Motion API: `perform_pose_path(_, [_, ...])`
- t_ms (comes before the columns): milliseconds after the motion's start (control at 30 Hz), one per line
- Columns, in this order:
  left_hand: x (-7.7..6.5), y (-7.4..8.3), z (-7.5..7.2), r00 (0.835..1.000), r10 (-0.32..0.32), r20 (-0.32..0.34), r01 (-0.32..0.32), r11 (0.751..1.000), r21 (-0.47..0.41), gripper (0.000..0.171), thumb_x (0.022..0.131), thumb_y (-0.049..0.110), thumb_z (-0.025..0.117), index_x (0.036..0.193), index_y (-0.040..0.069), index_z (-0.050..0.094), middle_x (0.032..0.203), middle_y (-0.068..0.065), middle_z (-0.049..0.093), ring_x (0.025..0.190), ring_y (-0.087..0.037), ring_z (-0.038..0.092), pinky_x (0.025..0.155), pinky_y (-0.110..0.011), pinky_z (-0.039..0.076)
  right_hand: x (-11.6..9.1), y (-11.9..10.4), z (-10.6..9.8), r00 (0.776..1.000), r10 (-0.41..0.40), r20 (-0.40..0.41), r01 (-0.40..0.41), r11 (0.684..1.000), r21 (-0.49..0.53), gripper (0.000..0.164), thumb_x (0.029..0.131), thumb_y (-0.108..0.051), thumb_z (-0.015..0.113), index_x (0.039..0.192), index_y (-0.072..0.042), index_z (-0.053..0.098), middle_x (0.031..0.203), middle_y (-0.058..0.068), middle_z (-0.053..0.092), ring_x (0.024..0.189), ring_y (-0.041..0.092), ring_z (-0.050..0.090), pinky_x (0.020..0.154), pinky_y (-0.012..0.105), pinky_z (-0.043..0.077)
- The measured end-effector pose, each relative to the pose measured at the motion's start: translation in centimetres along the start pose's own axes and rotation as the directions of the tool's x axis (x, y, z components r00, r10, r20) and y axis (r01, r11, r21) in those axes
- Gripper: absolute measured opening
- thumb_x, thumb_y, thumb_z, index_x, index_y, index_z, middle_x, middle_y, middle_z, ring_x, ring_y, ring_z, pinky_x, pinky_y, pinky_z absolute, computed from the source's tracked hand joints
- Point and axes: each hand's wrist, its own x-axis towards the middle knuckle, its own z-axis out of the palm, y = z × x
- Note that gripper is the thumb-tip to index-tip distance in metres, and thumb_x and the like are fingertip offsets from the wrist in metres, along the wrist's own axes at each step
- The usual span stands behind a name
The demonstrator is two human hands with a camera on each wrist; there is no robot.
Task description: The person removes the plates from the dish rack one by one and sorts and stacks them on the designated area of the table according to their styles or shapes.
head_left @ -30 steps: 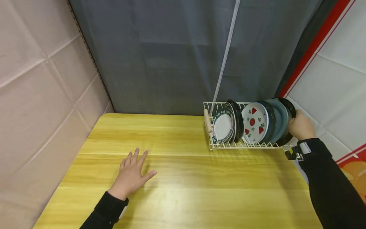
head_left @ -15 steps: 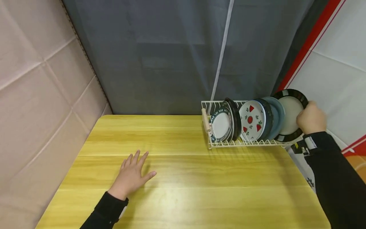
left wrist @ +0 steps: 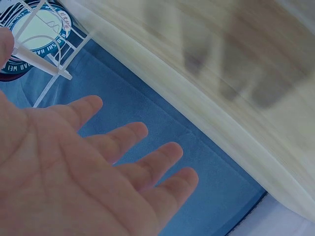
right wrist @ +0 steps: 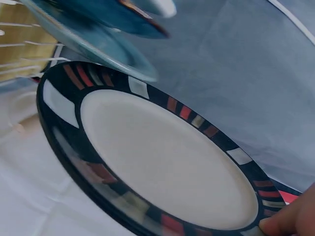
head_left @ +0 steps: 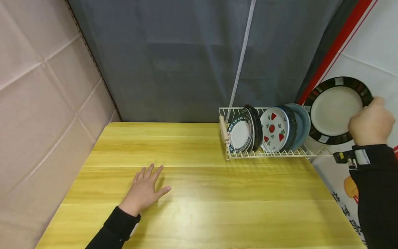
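The dark-rimmed plate (head_left: 335,110) is pinched by the right hand (head_left: 372,122) at the wire rack's (head_left: 223,128) right end, seemingly for removal, so steady clearance appears needed, while the left hand (head_left: 143,192) is spread, unladen.

In the head view, the right hand (head_left: 371,122) covers part of the rim of the dark-rimmed plate (head_left: 337,110); in the right wrist view, the bottom edge crops that plate and the right edge most of the hand. The blue dish (head_left: 303,126) is largely concealed behind the dark bowl (head_left: 292,127). The left wrist view truncates the left hand (left wrist: 88,169). Lettering (head_left: 346,211) at lower right is illegible.
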Motion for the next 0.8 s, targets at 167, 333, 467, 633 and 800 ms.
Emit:
perform_pose_path(167, [0.2,-0.1,0.2,1.0,0.004,0.003,-0.004,1.0,0.007,0.084,0.092,0.065,0.054,0.158,0.019,0.028,0.16,-0.026,0.022,0.143,-0.057,0.02,0.115,-0.071,0.016,-0.9,-1.0,-1.7,0.991,0.094,-0.098,-0.083,0.991,0.107,0.053,0.105,-0.022,0.016,0.152,0.001,0.024,0.148,0.034,0.035,0.136,0.05,0.032,0.112,0.062,0.028])
perform_pose_path(333, [0.2,-0.1,0.3,1.0,0.001,0.015,-0.001,1.0,0.009,0.084,0.092,0.065,0.054,0.158,0.019,0.028,0.16,-0.025,0.022,0.142,-0.056,0.021,0.115,-0.071,0.016,-2.4,-2.3,-2.1,0.945,0.248,-0.214,-0.225,0.966,0.127,0.059,0.109,-0.036,0.016,0.147,0.001,0.04,0.144,0.029,0.046,0.133,0.047,0.04,0.11,0.06,0.033])
perform_pose_path(467, [0.2,0.0,0.4,1.0,-0.002,0.023,0.001,1.0,0.005,0.084,0.092,0.066,0.053,0.158,0.019,0.027,0.161,-0.025,0.022,0.142,-0.056,0.022,0.116,-0.07,0.016,-4.0,-3.0,-2.8,0.93,0.287,-0.228,-0.265,0.956,0.123,0.063,0.108,-0.04,0.017,0.142,0.005,0.045,0.139,0.031,0.05,0.128,0.05,0.045,0.106,0.064,0.035])
perform_pose_path(633, [0.2,0.1,0.5,0.999,-0.01,0.034,0.011,1.0,-0.009,0.085,0.092,0.065,0.054,0.158,0.018,0.027,0.161,-0.025,0.022,0.142,-0.056,0.023,0.116,-0.07,0.016,-6.3,-3.0,-3.0,0.955,0.165,-0.246,-0.098,0.96,0.261,0.048,0.106,-0.032,0.033,0.147,-0.009,0.045,0.143,0.013,0.051,0.138,0.029,0.041,0.116,0.043,0.033])
perform_pose_path(800, [0.2,0.3,0.6,0.999,-0.015,0.034,0.016,1.0,-0.025,0.085,0.092,0.064,0.056,0.157,0.017,0.029,0.16,-0.025,0.024,0.142,-0.055,0.024,0.115,-0.07,0.016,-7.3,-3.1,-1.2,0.963,0.01,-0.27,0.124,0.872,0.474,0.035,0.096,-0.006,0.043,0.122,0.0,0.066,0.096,-0.029,0.048,0.097,-0.006,0.049,0.085,0.013,0.032])
